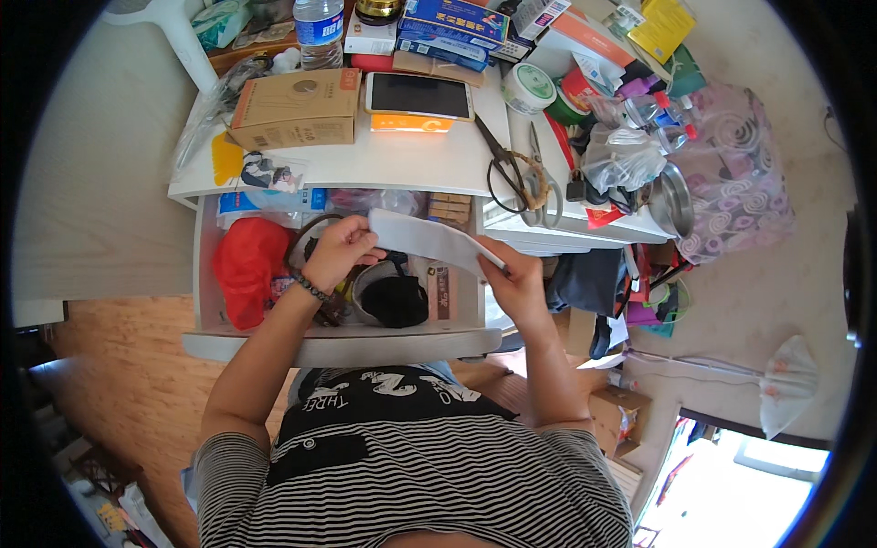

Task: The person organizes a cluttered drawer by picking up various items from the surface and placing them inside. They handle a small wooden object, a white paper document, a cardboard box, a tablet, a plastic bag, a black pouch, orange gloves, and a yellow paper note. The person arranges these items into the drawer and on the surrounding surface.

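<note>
A flat, pale grey-white strip (425, 237), perhaps folded cloth or card, is stretched between my two hands above an open drawer (343, 347). My left hand (340, 251), with a beaded bracelet on its wrist, pinches the strip's left end. Its right end is gripped by my right hand (514, 279), thumb on top. Below them in the drawer lie a red cloth bundle (248, 274), a black rounded item (395, 300) beside something grey, a brown strap (306, 239) and small wooden-looking blocks (449, 207). The strip and my hands hide part of the contents.
On the white top above the drawer are a cardboard box (297, 108), a phone (420, 96) on an orange box, and a water bottle (320, 35). Scissors (510, 173) lie at its right edge. A metal bowl (671, 201) and a patterned fabric bag (740, 169) stand farther right.
</note>
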{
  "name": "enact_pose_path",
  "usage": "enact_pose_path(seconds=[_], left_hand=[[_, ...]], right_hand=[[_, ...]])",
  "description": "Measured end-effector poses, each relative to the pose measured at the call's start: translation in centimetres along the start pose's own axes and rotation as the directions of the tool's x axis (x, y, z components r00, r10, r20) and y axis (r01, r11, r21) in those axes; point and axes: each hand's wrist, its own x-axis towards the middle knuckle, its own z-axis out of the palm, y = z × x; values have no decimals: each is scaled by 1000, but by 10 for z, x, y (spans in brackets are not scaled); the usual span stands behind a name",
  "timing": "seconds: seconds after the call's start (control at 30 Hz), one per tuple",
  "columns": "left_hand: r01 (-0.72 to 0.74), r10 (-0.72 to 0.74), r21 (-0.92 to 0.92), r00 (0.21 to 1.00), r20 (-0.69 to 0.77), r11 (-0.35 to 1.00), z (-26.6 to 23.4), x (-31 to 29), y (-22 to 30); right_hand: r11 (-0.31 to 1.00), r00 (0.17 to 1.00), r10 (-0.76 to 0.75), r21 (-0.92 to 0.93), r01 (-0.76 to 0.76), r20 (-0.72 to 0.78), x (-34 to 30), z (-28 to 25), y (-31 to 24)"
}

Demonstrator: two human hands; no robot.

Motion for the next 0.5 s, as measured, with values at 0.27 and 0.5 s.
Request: enact_pose_path(seconds=[0.27,0.5], left_hand=[[-437,43,833,892,450,340,23,-9,-28],[-455,-6,877,887,462,151,27,-8,-31]], right_hand=[[650,874,-265,-594,475,408,-48,-6,-4],[562,670,147,-619,549,728,-39,36,40]])
